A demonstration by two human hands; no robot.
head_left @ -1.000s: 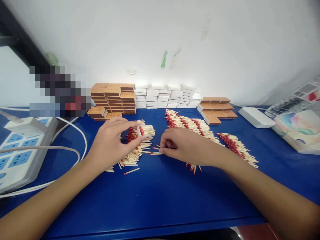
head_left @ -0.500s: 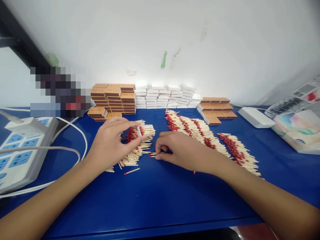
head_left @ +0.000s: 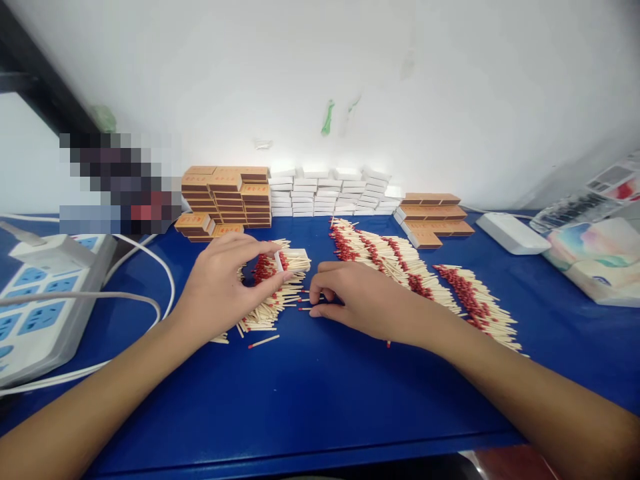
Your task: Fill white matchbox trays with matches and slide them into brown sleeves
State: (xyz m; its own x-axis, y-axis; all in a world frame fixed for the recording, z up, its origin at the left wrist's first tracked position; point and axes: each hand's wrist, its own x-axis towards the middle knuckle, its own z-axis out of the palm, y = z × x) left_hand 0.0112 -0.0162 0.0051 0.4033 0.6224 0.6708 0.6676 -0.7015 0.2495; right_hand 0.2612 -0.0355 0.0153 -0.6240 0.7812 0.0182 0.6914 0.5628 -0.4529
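My left hand grips a small white matchbox tray by its near end, between thumb and fingertips. Matches with red heads lie in the tray, which sits over a heap of loose matches. Just right of that heap, my right hand is curled low at the tabletop, thumb and fingers bent around a few matches. Their red heads point left, and the fingers partly hide their sticks. A single match lies on the table in front of the heap.
Behind my hands stand stacks of orange-brown matchboxes, white trays and more matchboxes. Rows of matches and another pile lie to the right. A power strip with cables is left; a tissue pack is right.
By my right fingertips the few matches have shifted and lie more spread out. My left hand and the tray have stayed in place.
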